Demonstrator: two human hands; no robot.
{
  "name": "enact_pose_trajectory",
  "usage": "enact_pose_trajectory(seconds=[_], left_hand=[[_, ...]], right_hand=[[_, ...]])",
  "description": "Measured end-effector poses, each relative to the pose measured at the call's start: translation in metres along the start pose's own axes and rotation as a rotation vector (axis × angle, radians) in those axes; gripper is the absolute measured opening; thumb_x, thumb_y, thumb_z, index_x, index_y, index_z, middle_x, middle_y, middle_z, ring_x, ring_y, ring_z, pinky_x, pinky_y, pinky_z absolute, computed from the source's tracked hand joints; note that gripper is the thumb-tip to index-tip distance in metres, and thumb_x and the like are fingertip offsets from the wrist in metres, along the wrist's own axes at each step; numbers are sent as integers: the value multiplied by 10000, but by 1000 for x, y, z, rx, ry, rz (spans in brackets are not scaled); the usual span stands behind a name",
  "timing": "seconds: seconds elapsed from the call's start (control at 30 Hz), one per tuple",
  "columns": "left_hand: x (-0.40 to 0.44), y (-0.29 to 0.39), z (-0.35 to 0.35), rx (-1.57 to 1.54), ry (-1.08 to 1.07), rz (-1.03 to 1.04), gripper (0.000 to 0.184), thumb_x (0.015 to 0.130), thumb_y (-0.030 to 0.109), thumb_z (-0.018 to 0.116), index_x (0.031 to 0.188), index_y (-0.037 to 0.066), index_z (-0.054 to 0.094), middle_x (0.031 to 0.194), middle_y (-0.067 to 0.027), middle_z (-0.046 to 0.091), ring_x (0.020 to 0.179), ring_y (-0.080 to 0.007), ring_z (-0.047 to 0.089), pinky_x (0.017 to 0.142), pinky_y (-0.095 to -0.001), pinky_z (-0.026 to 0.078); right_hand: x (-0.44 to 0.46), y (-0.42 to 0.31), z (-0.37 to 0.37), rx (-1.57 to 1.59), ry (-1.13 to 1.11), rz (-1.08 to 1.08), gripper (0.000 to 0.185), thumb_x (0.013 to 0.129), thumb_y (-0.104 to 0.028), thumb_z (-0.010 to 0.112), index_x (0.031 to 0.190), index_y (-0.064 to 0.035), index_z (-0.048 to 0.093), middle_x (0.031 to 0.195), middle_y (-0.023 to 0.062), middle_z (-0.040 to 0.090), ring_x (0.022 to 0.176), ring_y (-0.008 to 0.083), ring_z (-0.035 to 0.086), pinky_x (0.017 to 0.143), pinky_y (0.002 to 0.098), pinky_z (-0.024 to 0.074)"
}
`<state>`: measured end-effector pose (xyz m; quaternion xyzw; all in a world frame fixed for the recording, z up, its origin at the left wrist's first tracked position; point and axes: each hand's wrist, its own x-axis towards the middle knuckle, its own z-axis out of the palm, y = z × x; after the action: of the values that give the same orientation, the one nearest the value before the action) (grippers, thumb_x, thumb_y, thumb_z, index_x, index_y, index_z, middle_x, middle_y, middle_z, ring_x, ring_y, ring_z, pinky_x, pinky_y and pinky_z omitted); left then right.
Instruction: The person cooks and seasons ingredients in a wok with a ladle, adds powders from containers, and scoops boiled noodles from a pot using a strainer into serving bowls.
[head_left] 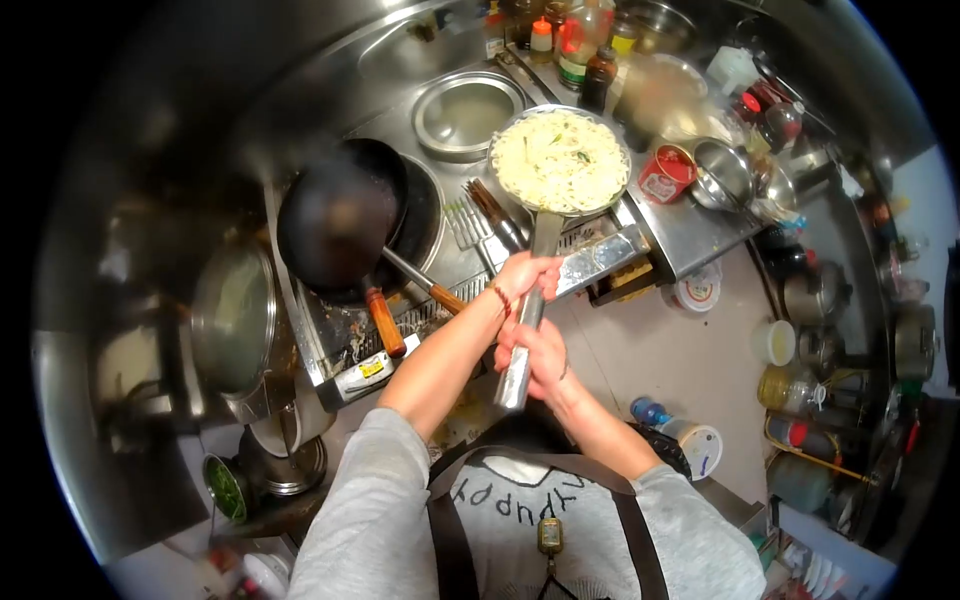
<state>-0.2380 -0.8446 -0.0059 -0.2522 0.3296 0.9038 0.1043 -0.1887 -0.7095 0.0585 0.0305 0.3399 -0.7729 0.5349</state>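
Note:
Both hands are wrapped round the long metal handle (518, 365) of a round strainer heaped with pale noodles (560, 160). My left hand (527, 277), with a beaded bracelet at the wrist, grips it farther up, nearer the noodles. Closer to my body, my right hand (535, 350) holds the handle's lower part. The noodles have a few green bits in them and sit over the metal counter. A dark wok (335, 215) with a wooden handle (384, 322) lies to the left.
Behind are a round metal pot (468, 112) and sauce bottles (572, 50). A metal fork-like tool (468, 226) lies beside the noodles. On the right stand a red can (667, 174) and a steel bowl (722, 172). White buckets (696, 290) are on the floor.

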Motion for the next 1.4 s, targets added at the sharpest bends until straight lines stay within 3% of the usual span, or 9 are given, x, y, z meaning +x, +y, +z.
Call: enact_pose_trajectory(seconds=[0.2, 0.33, 0.4, 0.6, 0.77, 1.0, 1.23, 1.27, 1.4], left_hand=[[-138, 35, 20, 0, -110, 123, 129, 872, 71, 570, 912, 82, 448, 633, -9, 445, 444, -67, 401, 379, -247, 365], [-268, 26, -7, 129, -71, 248, 168, 862, 55, 580, 936, 45, 430, 636, -29, 451, 427, -66, 421, 355, -234, 381], [-343, -3, -27, 109, -84, 318, 181, 861, 41, 578, 942, 44, 416, 643, -34, 450, 421, -63, 423, 350, -240, 390], [-557, -158, -43, -70, 178, 497, 230, 859, 51, 608, 944, 32, 396, 680, -23, 482, 478, -65, 469, 406, -225, 420], [-673, -286, -43, -28, 635, 749, 307, 841, 117, 629, 1038, 31, 410, 743, -32, 510, 567, -87, 502, 456, -241, 397], [-784, -391, -64, -424, 1107, 932, 190, 851, 50, 589, 935, 25, 420, 607, -38, 498, 436, -108, 488, 372, -267, 403], [-855, -450, -114, -828, 1255, 1239, 135, 840, 15, 562, 873, 49, 436, 618, -35, 457, 418, -102, 445, 358, -268, 382], [-871, -459, -124, -875, 1254, 1252, 134, 840, 19, 564, 869, 51, 436, 627, -34, 457, 420, -101, 445, 358, -270, 382], [-899, -466, -139, -878, 1414, 1227, 155, 844, 43, 579, 953, 48, 469, 650, -23, 450, 429, -94, 434, 381, -265, 378]], right_hand=[[-35, 1, 44, -863, -404, 208, 228, 854, -141, 635, 983, 7, 519, 789, 70, 628, 679, 136, 625, 601, 274, 510], [-65, -67, 111, -1429, -464, -969, 287, 726, -6, 690, 997, 5, 598, 855, 109, 650, 715, 210, 646, 641, 299, 526], [-67, -70, 179, -1792, -347, -1451, 632, 643, -61, 755, 1214, -8, 491, 1132, 171, 573, 1056, 344, 531, 927, 428, 417], [-52, 130, 285, -2392, -696, -1295, 1173, 483, -239, 868, 1460, -188, 221, 1472, 205, 252, 1335, 395, 252, 1017, 518, 299], [-89, 331, 357, -2176, -1089, -1516, 1093, 526, 4, 718, 1469, -152, 189, 1309, 236, 418, 1250, 406, 347, 980, 514, 321], [-202, 642, 439, -1608, -1887, -1486, 706, 640, -46, 616, 1306, -42, 384, 783, 164, 605, 796, 339, 594, 790, 454, 446], [-284, 821, 523, -1037, -2340, -555, 500, 616, -66, 757, 1097, -95, 624, 973, 187, 652, 881, 308, 643, 790, 353, 506], [-318, 815, 546, -1206, -2354, -894, 495, 623, -65, 754, 1100, -101, 627, 988, 174, 656, 880, 289, 646, 797, 340, 508], [-338, 824, 590, -956, -2326, -700, 493, 628, -45, 733, 1104, -114, 626, 994, 129, 667, 877, 246, 644, 798, 317, 505]])
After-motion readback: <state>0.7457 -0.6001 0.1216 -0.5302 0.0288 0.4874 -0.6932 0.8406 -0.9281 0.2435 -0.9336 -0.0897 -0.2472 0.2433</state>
